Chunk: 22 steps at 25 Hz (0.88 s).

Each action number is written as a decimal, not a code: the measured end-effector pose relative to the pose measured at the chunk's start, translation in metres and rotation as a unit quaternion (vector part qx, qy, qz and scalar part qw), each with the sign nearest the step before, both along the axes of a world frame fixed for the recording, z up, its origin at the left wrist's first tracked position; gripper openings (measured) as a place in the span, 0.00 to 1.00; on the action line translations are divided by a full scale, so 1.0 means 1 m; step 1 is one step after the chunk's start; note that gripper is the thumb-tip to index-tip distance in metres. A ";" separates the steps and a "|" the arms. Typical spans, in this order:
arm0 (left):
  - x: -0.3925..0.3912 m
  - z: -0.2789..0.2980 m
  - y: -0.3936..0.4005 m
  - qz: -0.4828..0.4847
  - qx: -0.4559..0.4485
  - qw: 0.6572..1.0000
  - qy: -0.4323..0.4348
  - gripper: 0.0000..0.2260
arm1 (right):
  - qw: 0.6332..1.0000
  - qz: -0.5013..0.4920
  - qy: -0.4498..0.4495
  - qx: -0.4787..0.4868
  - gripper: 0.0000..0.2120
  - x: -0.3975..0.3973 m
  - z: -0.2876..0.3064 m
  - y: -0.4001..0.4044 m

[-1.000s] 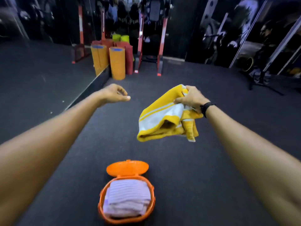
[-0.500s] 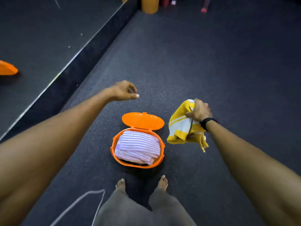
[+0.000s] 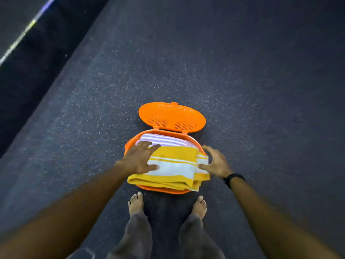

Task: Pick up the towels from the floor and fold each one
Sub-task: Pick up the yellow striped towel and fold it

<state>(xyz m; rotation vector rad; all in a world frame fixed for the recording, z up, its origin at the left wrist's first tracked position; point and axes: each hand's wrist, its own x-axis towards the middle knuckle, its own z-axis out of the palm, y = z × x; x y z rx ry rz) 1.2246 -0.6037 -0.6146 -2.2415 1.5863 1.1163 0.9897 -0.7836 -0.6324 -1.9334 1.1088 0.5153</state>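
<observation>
Centre frame, dark speckled rubber floor [image 3: 242, 71]: orange oval plastic basket [image 3: 130, 142], lid hinged open behind. We should press evenly to seat the folded yellow-and-white striped towel [image 3: 175, 165], which overhangs the near rim atop a lilac striped towel [image 3: 164, 139]. Left hand [image 3: 139, 158] lies flat on it, fingers spread; right hand [image 3: 217, 162] open beside its right edge, contact unclear.

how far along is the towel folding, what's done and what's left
Done: a folded purple striped towel lies in the orange basket. In hand: the folded yellow towel sits on top, left hand pressing it, right hand open beside it. Left: no towels show on the floor.
</observation>
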 end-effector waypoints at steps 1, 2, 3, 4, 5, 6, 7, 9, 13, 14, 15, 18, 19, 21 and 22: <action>-0.009 -0.036 0.004 -0.040 0.032 0.998 -0.022 0.42 | 0.998 0.061 0.025 -0.005 0.51 -0.001 -0.034 0.008; -0.018 -0.066 0.008 -0.067 0.054 0.996 -0.036 0.46 | 0.991 0.122 0.046 -0.020 0.52 0.000 -0.063 0.017; -0.028 -0.096 0.010 -0.082 0.063 0.994 -0.044 0.49 | 0.982 0.177 0.059 -0.040 0.52 0.000 -0.094 0.026; -0.035 -0.123 0.014 -0.089 0.060 0.993 -0.055 0.51 | 0.973 0.214 0.065 -0.058 0.52 0.000 -0.118 0.037; -0.038 -0.142 0.016 -0.088 0.034 0.993 -0.071 0.53 | 0.968 0.232 0.066 -0.073 0.53 0.001 -0.137 0.044; -0.038 -0.157 0.018 -0.091 -0.010 0.991 -0.096 0.54 | 0.966 0.234 0.068 -0.088 0.54 0.002 -0.150 0.051; -0.036 -0.166 0.020 -0.103 -0.059 0.985 -0.123 0.54 | 0.965 0.230 0.067 -0.103 0.55 0.002 -0.162 0.058; -0.035 -0.182 0.027 -0.177 -0.164 0.956 -0.165 0.45 | 0.963 0.218 0.061 -0.148 0.57 0.003 -0.179 0.070; -0.038 -0.218 0.047 -0.261 -0.240 0.920 -0.166 0.44 | 0.956 0.217 0.052 -0.191 0.61 0.011 -0.208 0.079; -0.034 -0.227 0.047 -0.253 -0.227 0.926 -0.165 0.48 | 0.954 0.218 0.053 -0.198 0.63 0.013 -0.215 0.081; -0.028 -0.237 0.045 -0.248 -0.218 0.930 -0.159 0.51 | 0.953 0.216 0.053 -0.207 0.64 0.015 -0.223 0.082; -0.007 -0.272 0.032 -0.264 -0.221 0.927 -0.146 0.53 | 0.953 0.201 0.067 -0.218 0.67 0.025 -0.253 0.083; -0.001 -0.283 0.027 -0.271 -0.232 0.923 -0.141 0.52 | 0.952 0.196 0.073 -0.224 0.68 0.028 -0.263 0.082; 0.010 -0.314 0.019 -0.285 -0.271 0.911 -0.128 0.48 | 0.951 0.184 0.079 -0.234 0.71 0.034 -0.293 0.080; 0.014 -0.331 0.018 -0.293 -0.296 0.901 -0.124 0.46 | 0.950 0.179 0.079 -0.242 0.72 0.036 -0.308 0.080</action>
